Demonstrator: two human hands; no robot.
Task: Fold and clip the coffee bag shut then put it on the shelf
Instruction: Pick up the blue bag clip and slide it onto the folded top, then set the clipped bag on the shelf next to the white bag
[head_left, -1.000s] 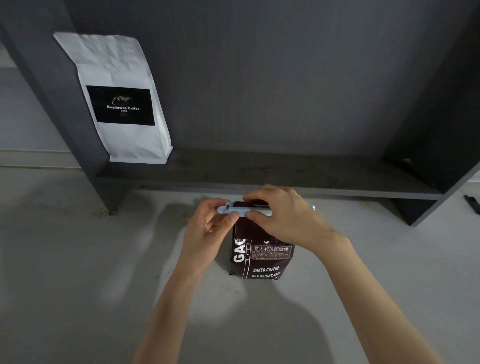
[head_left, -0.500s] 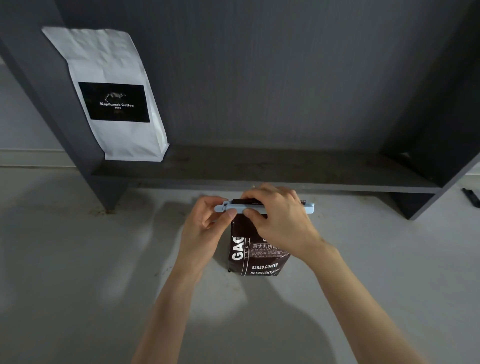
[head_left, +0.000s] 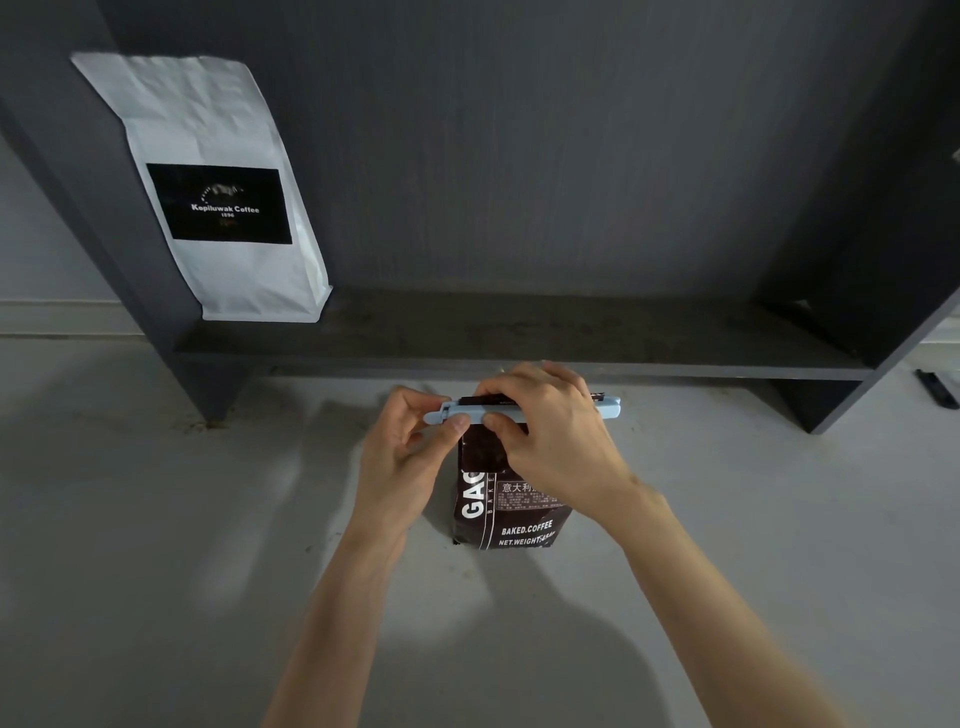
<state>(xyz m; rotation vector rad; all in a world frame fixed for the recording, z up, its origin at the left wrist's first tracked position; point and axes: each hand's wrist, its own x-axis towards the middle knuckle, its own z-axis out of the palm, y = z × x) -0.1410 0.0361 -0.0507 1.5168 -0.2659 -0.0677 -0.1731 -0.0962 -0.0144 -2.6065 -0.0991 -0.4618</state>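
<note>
Near centre of desk (head_left: 156, 571): coffee bag (head_left: 511, 512), dark, upright, just in front of the shelf.
Clip (head_left: 519, 413): pale blue bar across the folded bag top, long axis left to right.
Left hand (head_left: 410, 457): pinching the clip's left end, thumb on its near side.
Right hand (head_left: 550, 431): draped over the clip's middle, gripping clip and fold together.
Shelf (head_left: 519, 343): directly beyond the hands, slightly higher; white bag (head_left: 218, 192) at its left end, middle and right bare.
Judgement: closure looks nearly made; the bag then goes straight away from the person, either hand equally near.
</note>
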